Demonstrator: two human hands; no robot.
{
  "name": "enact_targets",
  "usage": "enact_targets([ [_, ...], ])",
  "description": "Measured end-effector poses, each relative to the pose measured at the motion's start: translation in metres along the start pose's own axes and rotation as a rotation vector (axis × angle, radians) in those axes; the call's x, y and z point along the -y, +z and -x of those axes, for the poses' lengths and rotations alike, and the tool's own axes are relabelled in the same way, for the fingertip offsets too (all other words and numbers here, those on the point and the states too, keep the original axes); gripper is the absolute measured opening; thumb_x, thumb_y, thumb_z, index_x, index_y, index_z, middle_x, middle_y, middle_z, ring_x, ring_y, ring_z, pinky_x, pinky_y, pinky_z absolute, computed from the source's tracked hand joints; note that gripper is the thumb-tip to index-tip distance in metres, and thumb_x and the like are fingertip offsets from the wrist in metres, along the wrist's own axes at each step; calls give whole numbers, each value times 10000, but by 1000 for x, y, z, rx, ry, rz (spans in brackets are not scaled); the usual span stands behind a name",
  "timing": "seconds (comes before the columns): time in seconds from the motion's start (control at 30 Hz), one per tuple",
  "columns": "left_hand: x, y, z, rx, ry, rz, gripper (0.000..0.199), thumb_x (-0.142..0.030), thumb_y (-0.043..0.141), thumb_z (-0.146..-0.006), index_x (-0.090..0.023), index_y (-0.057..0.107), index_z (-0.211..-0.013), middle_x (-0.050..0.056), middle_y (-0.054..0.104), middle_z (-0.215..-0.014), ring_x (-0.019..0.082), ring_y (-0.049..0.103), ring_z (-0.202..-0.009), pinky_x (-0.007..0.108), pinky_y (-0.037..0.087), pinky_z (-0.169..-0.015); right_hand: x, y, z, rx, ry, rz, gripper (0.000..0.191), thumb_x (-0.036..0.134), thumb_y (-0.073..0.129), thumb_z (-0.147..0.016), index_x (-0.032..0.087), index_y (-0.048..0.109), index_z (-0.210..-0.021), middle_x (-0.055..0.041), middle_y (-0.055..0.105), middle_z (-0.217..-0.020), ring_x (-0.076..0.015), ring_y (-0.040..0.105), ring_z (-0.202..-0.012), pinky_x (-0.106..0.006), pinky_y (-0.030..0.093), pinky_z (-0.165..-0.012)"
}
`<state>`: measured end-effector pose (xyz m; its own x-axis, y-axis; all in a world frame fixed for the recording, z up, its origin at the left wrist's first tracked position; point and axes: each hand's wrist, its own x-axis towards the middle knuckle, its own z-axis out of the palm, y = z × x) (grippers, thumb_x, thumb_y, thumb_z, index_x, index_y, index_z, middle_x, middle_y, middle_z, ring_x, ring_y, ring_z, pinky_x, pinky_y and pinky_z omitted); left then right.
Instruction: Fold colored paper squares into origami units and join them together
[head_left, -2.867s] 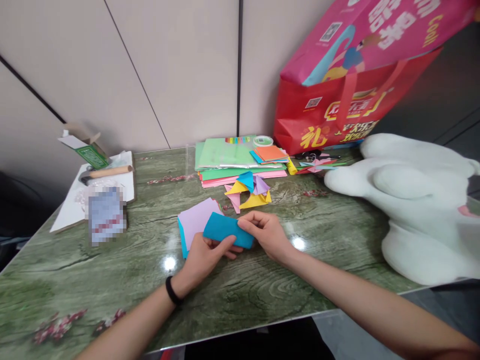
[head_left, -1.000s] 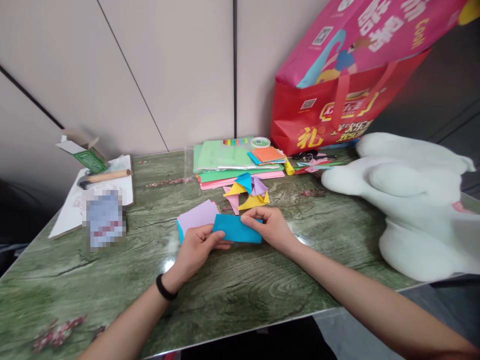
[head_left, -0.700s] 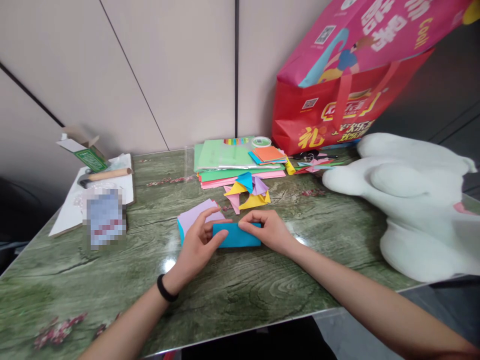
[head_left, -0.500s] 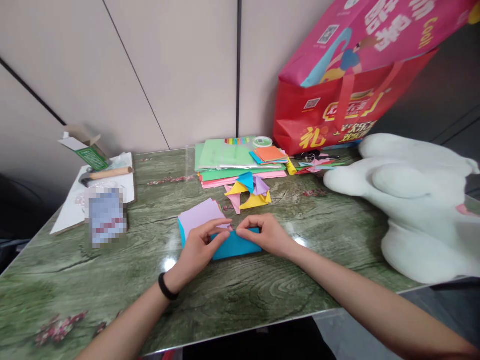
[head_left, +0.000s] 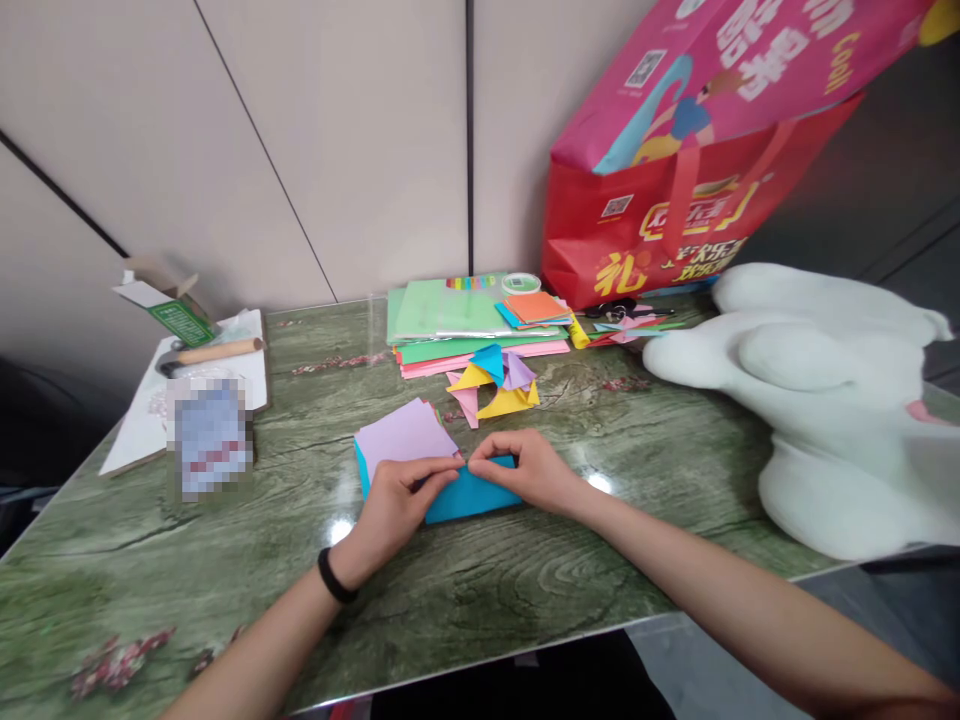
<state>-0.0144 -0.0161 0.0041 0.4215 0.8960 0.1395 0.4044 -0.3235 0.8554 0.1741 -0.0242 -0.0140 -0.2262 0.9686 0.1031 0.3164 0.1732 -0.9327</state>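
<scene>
A folded blue paper [head_left: 469, 497] lies on the green marbled table, its long side roughly parallel to the table's front edge. My left hand [head_left: 401, 503] pinches its upper edge from the left, thumb and forefinger together. From the right, my right hand [head_left: 521, 468] pinches the same edge close beside the left fingertips. Just behind my left hand is a stack of square papers with a purple sheet [head_left: 405, 440] on top. Beyond my hands sits a ring of folded pieces [head_left: 506, 400] in yellow, blue, purple and pink.
Green and pink sheets [head_left: 442, 310] lie at the back under small orange squares [head_left: 532, 307]. Red bag [head_left: 645, 220] and white plush toy [head_left: 825, 400] stand right. At left are a white board [head_left: 135, 430], a wooden-handled tool [head_left: 221, 351] and a blurred item [head_left: 212, 438].
The left thumb and forefinger have come closer together on the blue paper's upper edge. The whole view has shifted slightly.
</scene>
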Motion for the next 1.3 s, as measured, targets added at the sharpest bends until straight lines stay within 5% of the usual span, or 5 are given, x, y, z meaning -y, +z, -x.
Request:
enact_targets([
  [0.17, 0, 0, 0, -69, -13, -9, 161, -247, 609, -760, -229, 750, -836, -1, 744, -841, 195, 691, -728, 275, 539, -703, -3, -3, 0, 16, 9, -79, 292, 348, 708, -674, 182, 654, -909, -17, 681, -813, -157, 615, -723, -246, 460, -633],
  [0.4, 0, -2, 0, -175, -33, -5, 159, -260, 616, -760, -221, 750, -834, 2, 746, -828, 194, 686, -717, 258, 535, -665, -6, -2, -1, 75, 142, -253, 512, 319, 776, -570, 201, 546, -1011, 46, 577, -654, -115, 552, -553, -214, 436, -498],
  [0.67, 0, -3, 0, -202, -22, 7, 156, -247, 609, -766, -213, 745, -834, 9, 747, -843, 188, 687, -740, 250, 536, -685, -4, -1, -2, 80, 117, -271, 491, 307, 831, -467, 168, 573, -861, 39, 597, -711, -110, 547, -622, -206, 438, -544],
  [0.87, -1, -3, 1, -225, -34, 31, 148, -261, 619, -760, -217, 743, -827, 15, 746, -854, 199, 686, -762, 265, 540, -697, -4, 0, 0, 128, 202, -350, 413, 353, 786, -547, 171, 597, -866, 36, 623, -610, -126, 577, -523, -221, 443, -479],
  [1.3, 3, 0, 3, -284, 27, -32, 157, -239, 607, -775, -227, 742, -854, 5, 742, -886, 191, 689, -781, 263, 536, -725, 0, 0, -2, 42, 286, -434, 353, 309, 833, -444, 146, 601, -653, 38, 620, -523, -102, 553, -453, -219, 444, -445],
])
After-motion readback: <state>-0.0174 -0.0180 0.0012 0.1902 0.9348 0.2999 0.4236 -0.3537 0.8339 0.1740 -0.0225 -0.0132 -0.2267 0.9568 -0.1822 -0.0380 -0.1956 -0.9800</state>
